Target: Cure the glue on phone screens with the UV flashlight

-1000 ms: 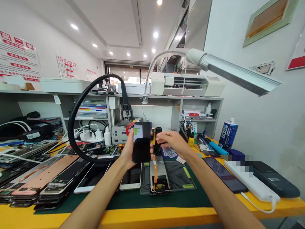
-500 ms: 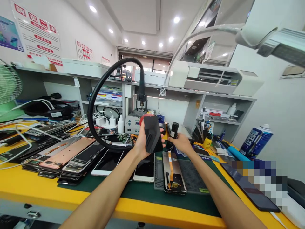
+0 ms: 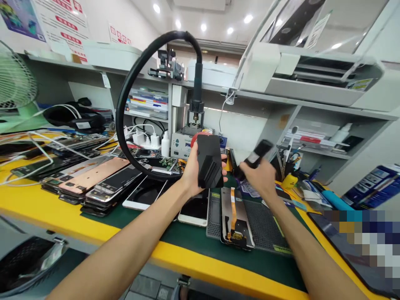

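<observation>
Held up over the bench, a black phone screen (image 3: 210, 160) shows a glossy dark face in my left hand (image 3: 190, 174), with my thumb at its left edge and fingertips round its right edge. My right hand (image 3: 261, 178) is wrapped round a black flashlight (image 3: 258, 153), a short cylinder with a pale label, tilted and slightly blurred. Below and between the hands lies a detached phone display (image 3: 244, 208), its back up with an orange ribbon cable. It rests partly on a grey perforated pad (image 3: 264, 227). A white-framed phone (image 3: 193, 214) lies under my left wrist.
Stacked phone parts (image 3: 93, 175) cover the left side of the bench. A thick black hose (image 3: 120, 112) loops up beside the grey soldering station (image 3: 179, 143). At right are a yellow bottle (image 3: 289, 181) and a dark tablet (image 3: 337, 246). A green fan (image 3: 18, 83) stands far left.
My right hand has lifted the flashlight up and to the right, and it now tilts. The left hand still holds the phone screen. The whole view has shifted.
</observation>
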A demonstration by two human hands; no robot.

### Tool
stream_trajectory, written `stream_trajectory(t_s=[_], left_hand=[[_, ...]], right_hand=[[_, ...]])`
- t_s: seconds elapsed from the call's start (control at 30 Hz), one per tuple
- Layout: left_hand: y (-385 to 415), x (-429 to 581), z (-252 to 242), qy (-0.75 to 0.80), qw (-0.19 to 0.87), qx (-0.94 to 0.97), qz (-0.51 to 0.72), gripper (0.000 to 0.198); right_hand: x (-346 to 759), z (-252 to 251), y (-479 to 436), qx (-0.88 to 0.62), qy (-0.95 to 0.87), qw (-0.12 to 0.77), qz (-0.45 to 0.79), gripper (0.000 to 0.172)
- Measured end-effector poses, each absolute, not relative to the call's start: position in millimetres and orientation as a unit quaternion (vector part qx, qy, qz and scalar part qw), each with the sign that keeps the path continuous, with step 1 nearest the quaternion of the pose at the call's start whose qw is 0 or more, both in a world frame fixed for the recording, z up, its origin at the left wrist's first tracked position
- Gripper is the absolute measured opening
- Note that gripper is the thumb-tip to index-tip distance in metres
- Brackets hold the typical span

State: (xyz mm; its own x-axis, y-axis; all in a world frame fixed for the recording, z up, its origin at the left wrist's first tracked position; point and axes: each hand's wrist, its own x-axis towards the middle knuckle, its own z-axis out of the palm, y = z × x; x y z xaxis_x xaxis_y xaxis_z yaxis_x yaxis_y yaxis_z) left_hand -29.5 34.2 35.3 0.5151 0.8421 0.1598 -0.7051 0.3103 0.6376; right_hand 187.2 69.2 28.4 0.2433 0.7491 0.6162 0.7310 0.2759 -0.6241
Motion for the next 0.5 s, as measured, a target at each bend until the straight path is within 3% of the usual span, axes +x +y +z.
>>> stream_trajectory(t_s=[0.17, 0.27, 0.5], left_hand=[[35.5, -27.2, 33.0, 0.107, 0.802, 0.336, 0.482, 0.087], [35.5, -23.1, 30.9, 0.099, 0.811, 0.335, 0.469, 0.089], [36.1, -16.6, 26.4, 0.152, 0.788, 0.336, 0.494, 0.089]], right_hand=[[186.2, 67.2, 29.6, -0.512, -0.511, 0.690, -0.029, 0.030], [173.0, 72.6, 4.2, -0.404, -0.519, 0.753, -0.015, 0.020], [143.0, 47.8, -22.1, -0.350, -0.647, 0.677, -0.017, 0.012]])
